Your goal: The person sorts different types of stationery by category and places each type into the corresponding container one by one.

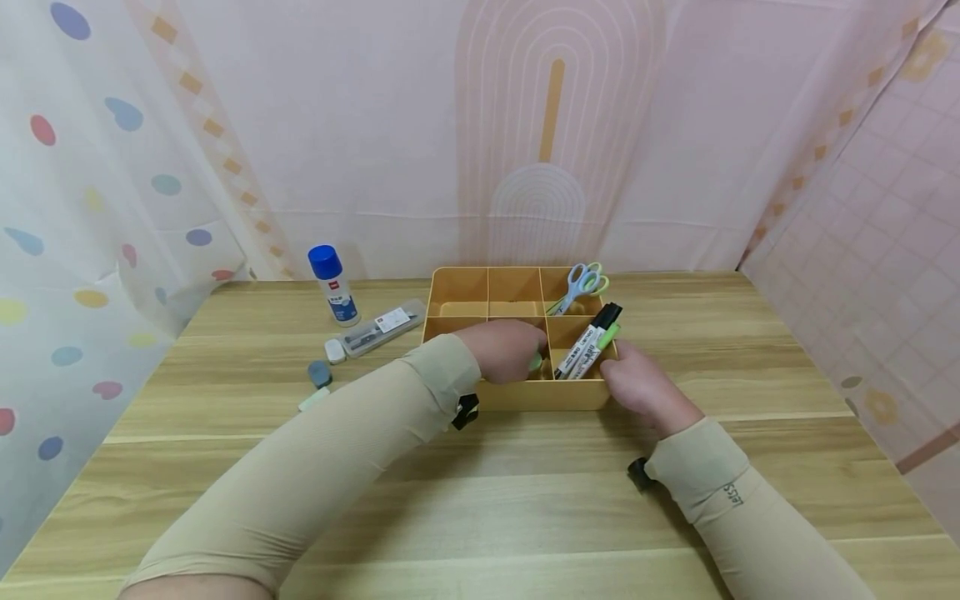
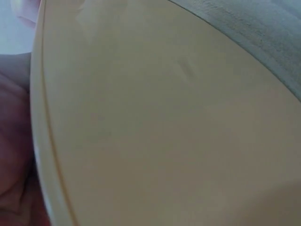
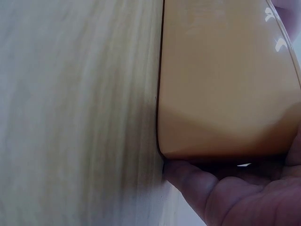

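A yellow-orange desk organizer [image 1: 543, 396] with several compartments stands on the table. My left hand [image 1: 504, 350] reaches down into its front middle compartment, fingertips mostly hidden. Beside these fingers shows part of a small green thing [image 1: 536, 362]; whether they hold it cannot be seen. At the right end, my right hand [image 1: 637, 379] holds the organizer's side, a digit low against the wall in the right wrist view. Markers [image 1: 581, 346], black-capped and green-capped, lean in the front right compartment. Two pairs of scissors [image 1: 581, 283] stand behind them. The organizer's wall [image 2: 155, 117] fills the left wrist view.
Left of the organizer stand a blue-capped glue bottle [image 1: 335, 287] and a clear flat case [image 1: 382, 327]. Nearer lie a small white item [image 1: 335, 351], a blue-grey round item [image 1: 319, 373] and a pale green piece [image 1: 312, 400], partly behind the left sleeve. A patterned curtain [image 1: 360, 125] hangs behind the table.
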{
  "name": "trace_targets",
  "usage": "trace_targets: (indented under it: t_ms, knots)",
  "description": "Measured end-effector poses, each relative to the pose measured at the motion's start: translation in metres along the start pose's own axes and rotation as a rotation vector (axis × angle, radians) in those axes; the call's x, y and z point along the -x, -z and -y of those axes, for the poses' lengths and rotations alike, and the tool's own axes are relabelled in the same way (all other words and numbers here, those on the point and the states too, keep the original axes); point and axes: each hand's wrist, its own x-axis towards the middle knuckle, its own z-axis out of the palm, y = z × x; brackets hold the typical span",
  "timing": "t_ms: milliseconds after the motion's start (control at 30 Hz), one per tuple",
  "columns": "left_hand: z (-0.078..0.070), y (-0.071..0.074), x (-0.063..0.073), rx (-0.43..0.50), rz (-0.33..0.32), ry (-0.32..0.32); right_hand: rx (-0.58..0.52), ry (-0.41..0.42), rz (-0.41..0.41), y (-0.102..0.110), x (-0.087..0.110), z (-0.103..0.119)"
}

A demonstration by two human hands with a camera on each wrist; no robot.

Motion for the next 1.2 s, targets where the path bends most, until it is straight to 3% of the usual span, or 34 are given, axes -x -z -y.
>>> trace_targets:
  t_ms: [733, 1200]
  knots:
    - [-0.0062, 0.0019, -0.0019, -0.004, 0.013, 0.054, 0.031, 0.010, -0.014, 0.0007, 0.0005, 0.0000]
    - [-0.0048, 0.0007, -0.0005, 0.001, 0.006, 0.034, 0.067, 0.013, -0.052, -0.0013, 0.0004, 0.0002]
